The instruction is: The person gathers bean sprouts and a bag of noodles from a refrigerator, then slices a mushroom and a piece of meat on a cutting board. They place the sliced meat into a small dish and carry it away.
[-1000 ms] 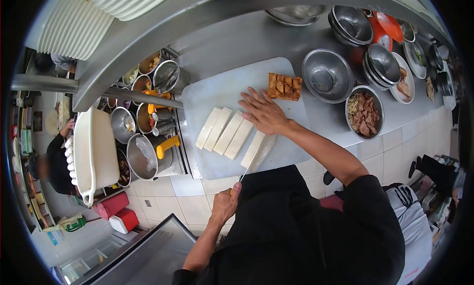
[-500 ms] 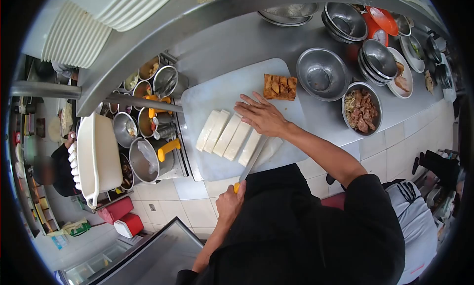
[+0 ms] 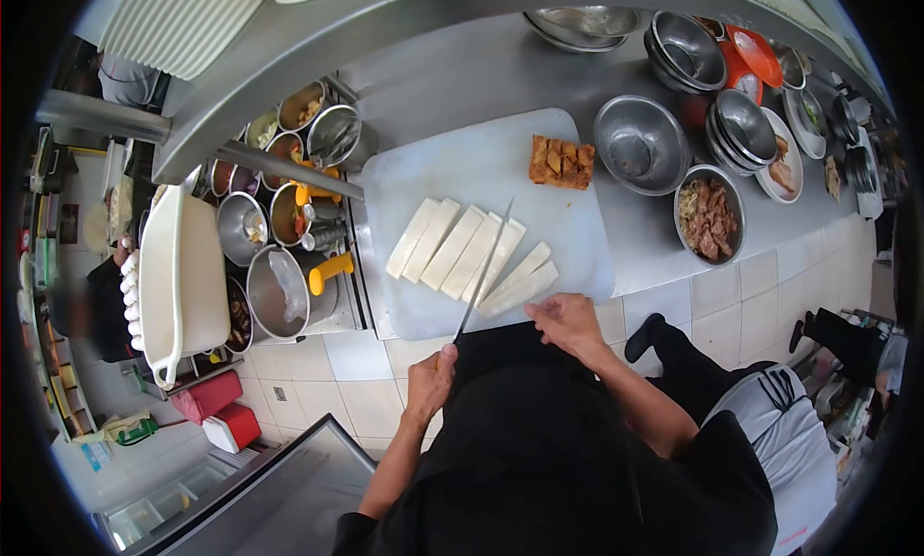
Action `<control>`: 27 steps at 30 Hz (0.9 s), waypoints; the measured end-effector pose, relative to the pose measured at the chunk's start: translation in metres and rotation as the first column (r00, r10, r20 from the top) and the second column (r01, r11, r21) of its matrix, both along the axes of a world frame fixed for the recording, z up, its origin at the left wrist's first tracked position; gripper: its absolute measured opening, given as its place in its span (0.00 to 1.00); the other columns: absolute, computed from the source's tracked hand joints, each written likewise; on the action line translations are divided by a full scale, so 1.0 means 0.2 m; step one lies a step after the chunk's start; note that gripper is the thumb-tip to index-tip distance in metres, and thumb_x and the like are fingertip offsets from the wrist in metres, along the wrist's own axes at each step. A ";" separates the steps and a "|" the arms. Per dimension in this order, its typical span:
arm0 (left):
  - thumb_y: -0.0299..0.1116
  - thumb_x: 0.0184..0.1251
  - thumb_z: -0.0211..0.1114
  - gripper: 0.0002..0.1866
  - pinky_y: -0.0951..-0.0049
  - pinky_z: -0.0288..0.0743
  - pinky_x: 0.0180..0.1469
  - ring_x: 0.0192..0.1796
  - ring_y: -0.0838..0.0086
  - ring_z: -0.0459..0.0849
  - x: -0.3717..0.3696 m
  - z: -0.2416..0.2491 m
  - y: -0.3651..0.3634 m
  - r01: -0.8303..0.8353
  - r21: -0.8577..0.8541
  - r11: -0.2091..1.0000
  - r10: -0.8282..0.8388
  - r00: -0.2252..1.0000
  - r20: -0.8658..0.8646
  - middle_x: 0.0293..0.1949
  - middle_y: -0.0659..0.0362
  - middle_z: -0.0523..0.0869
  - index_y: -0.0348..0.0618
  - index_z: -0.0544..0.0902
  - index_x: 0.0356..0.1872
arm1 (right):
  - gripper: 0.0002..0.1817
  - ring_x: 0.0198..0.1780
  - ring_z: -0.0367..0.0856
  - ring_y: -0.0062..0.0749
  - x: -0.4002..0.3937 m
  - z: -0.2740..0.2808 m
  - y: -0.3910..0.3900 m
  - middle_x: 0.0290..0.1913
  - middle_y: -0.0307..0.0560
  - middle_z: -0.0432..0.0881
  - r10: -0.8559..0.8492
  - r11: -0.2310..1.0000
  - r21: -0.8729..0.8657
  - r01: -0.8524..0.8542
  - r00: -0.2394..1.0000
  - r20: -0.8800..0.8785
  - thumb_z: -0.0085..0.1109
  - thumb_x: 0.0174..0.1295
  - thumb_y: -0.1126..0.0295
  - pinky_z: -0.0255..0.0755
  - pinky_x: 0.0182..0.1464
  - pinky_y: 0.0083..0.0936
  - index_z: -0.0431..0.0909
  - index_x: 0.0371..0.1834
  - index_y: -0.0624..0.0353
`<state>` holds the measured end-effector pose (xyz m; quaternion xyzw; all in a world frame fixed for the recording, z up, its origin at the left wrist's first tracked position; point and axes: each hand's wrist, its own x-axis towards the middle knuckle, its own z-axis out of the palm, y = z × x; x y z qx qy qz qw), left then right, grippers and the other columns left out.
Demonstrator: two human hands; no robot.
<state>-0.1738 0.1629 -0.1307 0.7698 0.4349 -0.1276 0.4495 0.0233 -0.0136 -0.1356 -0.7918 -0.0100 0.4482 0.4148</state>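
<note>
My left hand [image 3: 431,381] is closed round the handle of a long knife [image 3: 484,267]. Its blade points away from me, above the sliced white slabs [image 3: 445,240], which look like tofu or radish cake. They lie in a slanted row on the white cutting board [image 3: 404,178]. At the right end, narrower white strips [image 3: 520,284] fan apart. By the board's near edge is my right hand [image 3: 568,323], its fingers loosely bent and apart, with nothing visible in them. A browned, scored block [image 3: 561,162] sits at the board's far right.
An empty metal bowl [image 3: 641,144] stands right of the board, beside a bowl of sliced meat [image 3: 710,215]. Stacked bowls [image 3: 741,128] and plates lie beyond. Left are metal pots [image 3: 279,291], a white tub [image 3: 188,277] and a metal rail [image 3: 289,171]. Another person's leg [image 3: 664,349] shows at right.
My right hand has lifted off the white slabs and drawn back to the board's near edge. The knife has shifted left over the slabs, and the right-end strips now lie apart.
</note>
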 end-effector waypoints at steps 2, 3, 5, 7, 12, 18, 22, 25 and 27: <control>0.62 0.72 0.48 0.37 0.67 0.73 0.31 0.22 0.73 0.78 -0.04 0.08 0.07 -0.070 -0.122 0.990 0.061 0.995 -0.077 0.15 0.56 0.77 0.33 0.81 0.22 | 0.22 0.28 0.85 0.39 -0.05 -0.07 0.06 0.23 0.50 0.83 0.020 1.000 -0.023 -0.017 0.992 0.122 0.68 0.56 0.53 0.77 0.33 0.34 0.83 0.33 0.66; 0.62 0.73 0.48 0.37 0.68 0.72 0.30 0.22 0.73 0.78 -0.06 0.10 0.10 -0.059 -0.087 0.994 0.054 0.997 -0.053 0.15 0.57 0.77 0.33 0.81 0.21 | 0.23 0.25 0.84 0.39 -0.06 -0.09 0.10 0.20 0.47 0.82 0.043 0.998 -0.045 -0.033 0.968 0.246 0.70 0.54 0.52 0.76 0.31 0.36 0.82 0.35 0.66; 0.62 0.73 0.48 0.37 0.69 0.71 0.29 0.21 0.73 0.77 -0.12 0.13 0.15 -0.046 -0.054 0.997 0.045 0.999 -0.030 0.15 0.58 0.77 0.33 0.80 0.21 | 0.24 0.28 0.83 0.40 -0.08 0.02 0.18 0.24 0.47 0.81 0.049 0.994 -0.113 -0.005 0.921 0.387 0.71 0.51 0.53 0.75 0.33 0.37 0.81 0.38 0.64; 0.60 0.73 0.50 0.36 0.70 0.69 0.27 0.20 0.74 0.76 -0.20 0.13 0.21 -0.068 -0.003 0.998 0.067 0.997 -0.027 0.14 0.59 0.75 0.33 0.80 0.20 | 0.25 0.31 0.81 0.42 -0.11 0.04 0.22 0.28 0.46 0.80 0.073 0.983 -0.181 0.026 0.852 0.519 0.73 0.49 0.54 0.74 0.35 0.38 0.80 0.40 0.63; 0.61 0.72 0.51 0.36 0.74 0.64 0.16 0.13 0.80 0.69 -0.39 0.28 0.33 -0.439 -0.038 0.898 0.431 0.893 -0.126 0.12 0.62 0.71 0.36 0.78 0.18 | 0.25 0.49 0.69 0.46 -0.22 -0.12 0.30 0.49 0.50 0.72 0.195 0.965 -0.082 -0.249 0.474 0.858 0.74 0.42 0.57 0.69 0.48 0.40 0.79 0.43 0.55; 0.65 0.71 0.48 0.38 0.74 0.64 0.15 0.11 0.78 0.70 -0.68 0.44 0.37 -0.509 -0.019 0.860 0.484 0.827 -0.287 0.12 0.62 0.70 0.34 0.79 0.22 | 0.17 0.47 0.70 0.44 -0.22 -0.17 0.31 0.46 0.48 0.72 0.142 0.962 -0.026 -0.272 0.415 0.899 0.72 0.46 0.60 0.69 0.47 0.39 0.82 0.38 0.52; 0.67 0.69 0.48 0.39 0.73 0.66 0.14 0.12 0.75 0.74 -0.72 0.53 0.36 -0.497 -0.109 0.861 0.432 0.828 -0.358 0.12 0.61 0.71 0.34 0.79 0.24 | 0.13 0.50 0.70 0.45 -0.18 -0.19 0.30 0.49 0.48 0.73 0.113 0.935 0.030 -0.355 0.375 0.920 0.70 0.48 0.66 0.68 0.48 0.39 0.81 0.38 0.50; 0.66 0.69 0.49 0.38 0.72 0.66 0.13 0.12 0.75 0.73 -0.68 0.57 0.39 -0.502 -0.120 0.856 0.425 0.818 -0.388 0.18 0.58 0.74 0.31 0.80 0.34 | 0.12 0.52 0.69 0.46 -0.16 -0.19 0.29 0.51 0.47 0.73 0.146 0.916 -0.002 -0.402 0.329 0.933 0.69 0.49 0.69 0.67 0.51 0.40 0.81 0.37 0.50; 0.66 0.70 0.50 0.38 0.73 0.66 0.13 0.12 0.75 0.73 -0.67 0.58 0.45 -0.455 -0.146 0.878 0.388 0.857 -0.340 0.19 0.57 0.74 0.30 0.79 0.37 | 0.11 0.54 0.69 0.47 -0.14 -0.21 0.27 0.52 0.47 0.72 0.171 0.915 -0.031 -0.402 0.316 0.933 0.69 0.49 0.69 0.66 0.53 0.40 0.81 0.37 0.50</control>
